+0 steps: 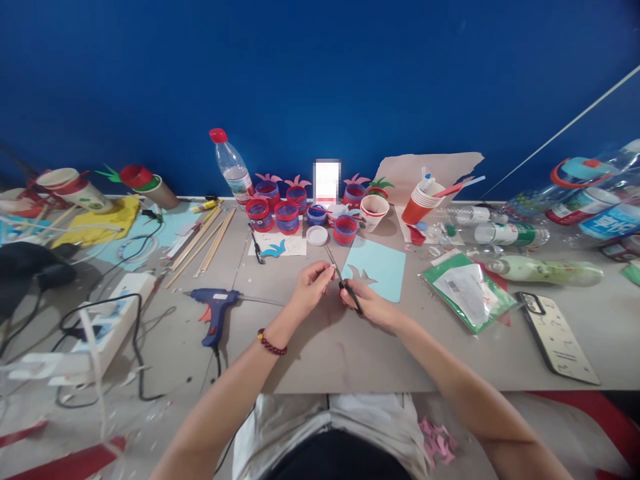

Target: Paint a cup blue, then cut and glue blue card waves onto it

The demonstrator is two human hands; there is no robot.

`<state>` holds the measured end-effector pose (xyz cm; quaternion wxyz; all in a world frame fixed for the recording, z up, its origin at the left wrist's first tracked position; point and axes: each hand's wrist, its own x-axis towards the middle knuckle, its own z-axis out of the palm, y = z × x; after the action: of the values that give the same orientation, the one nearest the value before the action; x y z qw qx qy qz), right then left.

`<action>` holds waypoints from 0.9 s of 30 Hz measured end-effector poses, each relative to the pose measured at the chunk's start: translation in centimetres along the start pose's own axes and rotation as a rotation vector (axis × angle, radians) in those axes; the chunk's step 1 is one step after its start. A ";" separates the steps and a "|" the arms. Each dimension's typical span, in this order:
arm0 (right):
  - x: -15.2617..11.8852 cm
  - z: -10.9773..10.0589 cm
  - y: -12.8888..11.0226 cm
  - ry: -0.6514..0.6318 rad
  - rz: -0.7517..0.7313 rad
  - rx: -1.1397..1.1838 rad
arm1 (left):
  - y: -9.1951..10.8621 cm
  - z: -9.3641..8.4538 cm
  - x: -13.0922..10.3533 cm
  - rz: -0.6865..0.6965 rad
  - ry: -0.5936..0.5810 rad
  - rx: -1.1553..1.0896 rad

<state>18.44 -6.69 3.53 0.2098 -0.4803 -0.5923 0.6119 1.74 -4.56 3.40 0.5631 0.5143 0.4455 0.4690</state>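
My right hand (365, 304) is closed round the black handles of a pair of scissors (339, 270), whose blades point away from me. Just left of the blades, my left hand (315, 283) pinches a small pale piece at its fingertips; its kind is too small to tell. Beyond my right hand lies a light blue sheet of paper (385, 270), with a grey leaf-shaped cutout (361, 275) at its left edge. Past the hands stand several small red and purple cups (345, 229) and a white lid (317, 235). A blue paper cutout (273, 249) rests on white paper.
A blue glue gun (219, 313) lies left of my arms, near wooden sticks (215, 243) and a power strip (110, 323). To the right are a green packet (470, 291), a phone (556, 338) and plastic bottles (510, 234). A blue wall (320, 80) closes the back.
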 end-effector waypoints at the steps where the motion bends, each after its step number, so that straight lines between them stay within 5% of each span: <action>1: 0.0 0.0 0.0 -0.005 -0.001 -0.003 | 0.0 0.0 0.0 -0.003 0.000 -0.001; 14: -0.1 -1.1 -0.3 -0.055 0.051 -0.042 | 0.4 -0.8 0.5 -0.065 -0.085 0.023; 27: 0.5 -0.5 0.4 -0.014 0.011 0.069 | -0.5 0.8 -0.2 -0.055 0.033 -0.122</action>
<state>18.72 -6.13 3.08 0.2188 -0.4719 -0.5695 0.6365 2.50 -4.92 2.99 0.5986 0.4588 0.4394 0.4879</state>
